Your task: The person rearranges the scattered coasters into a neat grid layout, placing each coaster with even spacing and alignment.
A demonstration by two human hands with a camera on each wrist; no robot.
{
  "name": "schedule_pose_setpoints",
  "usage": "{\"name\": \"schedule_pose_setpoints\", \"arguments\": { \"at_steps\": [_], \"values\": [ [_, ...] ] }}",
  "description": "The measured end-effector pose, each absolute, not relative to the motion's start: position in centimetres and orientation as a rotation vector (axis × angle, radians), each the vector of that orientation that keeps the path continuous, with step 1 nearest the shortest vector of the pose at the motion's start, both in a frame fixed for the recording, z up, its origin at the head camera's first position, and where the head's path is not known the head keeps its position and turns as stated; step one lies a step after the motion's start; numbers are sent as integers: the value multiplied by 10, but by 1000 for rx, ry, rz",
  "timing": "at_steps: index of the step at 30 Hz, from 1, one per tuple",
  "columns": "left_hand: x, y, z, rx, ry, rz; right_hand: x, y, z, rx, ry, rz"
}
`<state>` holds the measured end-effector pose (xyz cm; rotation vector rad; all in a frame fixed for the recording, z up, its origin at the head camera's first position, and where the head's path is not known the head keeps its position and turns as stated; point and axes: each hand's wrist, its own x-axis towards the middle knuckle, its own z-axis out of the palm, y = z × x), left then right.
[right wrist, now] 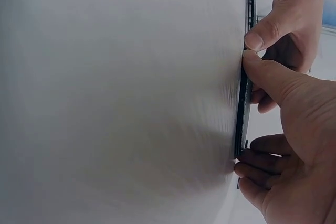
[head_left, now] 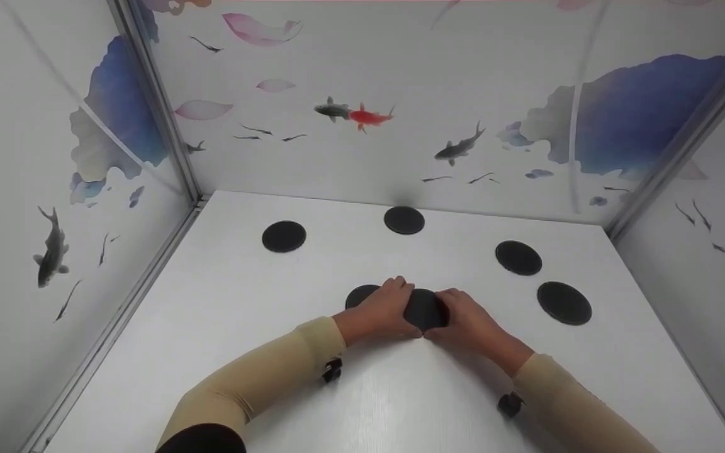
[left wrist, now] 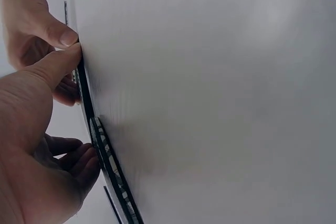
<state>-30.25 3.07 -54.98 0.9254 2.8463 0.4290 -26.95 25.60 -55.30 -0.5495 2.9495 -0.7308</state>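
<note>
Between both hands lies a flat black disc (head_left: 424,310), low over the white table or on it; I cannot tell which. My left hand (head_left: 385,311) grips its left rim, and my right hand (head_left: 468,322) grips its right rim. The thumbs meet at the near edge while the other fingers reach round the sides. Another black disc (head_left: 360,294) is partly hidden behind my left hand. In the left wrist view the held disc (left wrist: 83,87) appears edge-on, close to a disc with a light-patterned rim (left wrist: 113,166). The right wrist view shows the held disc (right wrist: 242,103) as a thin dark edge.
More black discs lie about the white table (head_left: 224,270): one at back left (head_left: 284,236), one at back centre (head_left: 404,220), and two at the right (head_left: 518,258). Painted panels with fish, such as the back wall (head_left: 400,56), enclose the table on several sides.
</note>
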Motion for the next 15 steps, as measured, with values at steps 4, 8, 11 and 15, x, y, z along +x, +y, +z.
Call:
{"name": "schedule_pose_setpoints", "arguments": {
  "at_steps": [4, 8, 11, 15],
  "values": [
    [-302, 31, -549, 941, 2839, 409, -269, 256, -552, -567, 2954, -721],
    [-301, 30, -549, 954, 2841, 395, -268, 256, -552, -554, 2948, -726],
    [-301, 30, -549, 959, 2841, 395, -268, 256, -552, -534, 2940, -738],
    [-301, 30, -549, 958, 2839, 400, -268, 255, -552, -534, 2941, -751]
  ]
}}
